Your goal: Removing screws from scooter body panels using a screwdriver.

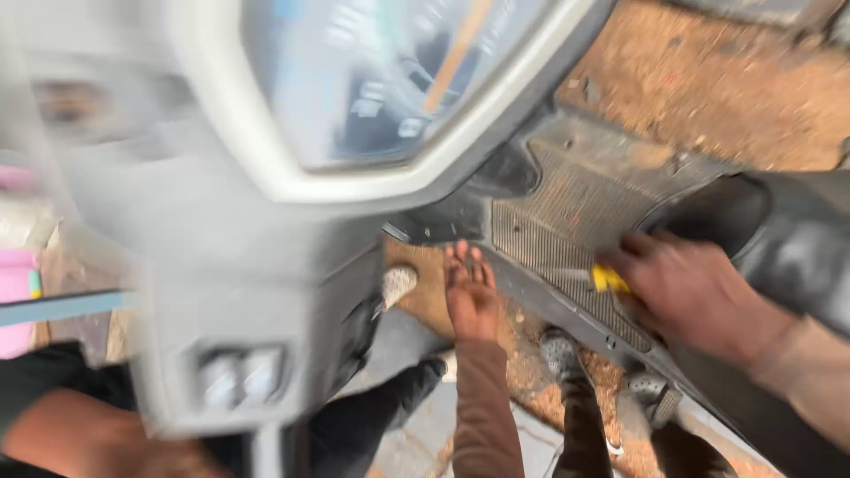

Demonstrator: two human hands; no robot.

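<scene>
Head view: a small yellow piece (607, 279) is gripped in the fingers of the right hand (695, 296), pressed on the ribbed grey scooter footboard (567, 212) just beside the black seat (788, 235). The left hand (469, 292) is held open and empty over reddish dirt ground (708, 88) — a blurred, round-glassed speedometer housing (372, 80) blocks the upper left.

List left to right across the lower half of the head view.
Pink object → grey switch panel → left hand → yellow object → right hand, resting on the ribbed scooter footboard.
</scene>
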